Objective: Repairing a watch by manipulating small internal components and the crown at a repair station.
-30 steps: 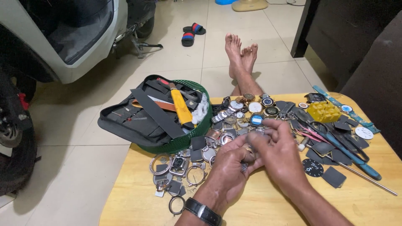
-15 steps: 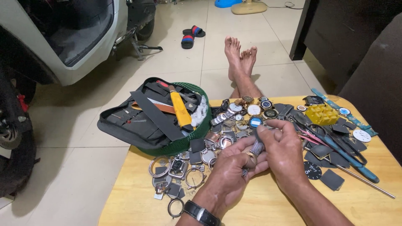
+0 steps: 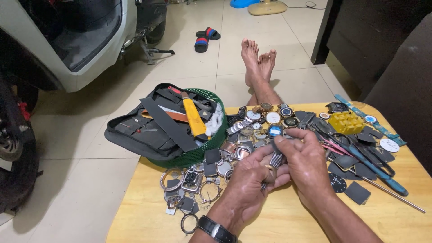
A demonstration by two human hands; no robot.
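Pale tiled floor (image 3: pixel 189 90), dark cabinet (image 3: pixel 360 40), sandals (image 3: pixel 206 38), parked white scooter (image 3: pixel 67 45) beyond.

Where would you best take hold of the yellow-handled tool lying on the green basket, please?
Grip the yellow-handled tool around the middle of its handle, coming from above. It lies flat and exposed on top of the pouch in the green basket. The handle is long and straight, so fingers can probably close across it from its two long sides. Its dark upper end looks narrower and partly buried.

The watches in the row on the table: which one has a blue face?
The blue-faced watch, in the row's nearer line, just beyond the right hand. Its neighbours, such as the white-dial watch behind it, show pale or dark faces.
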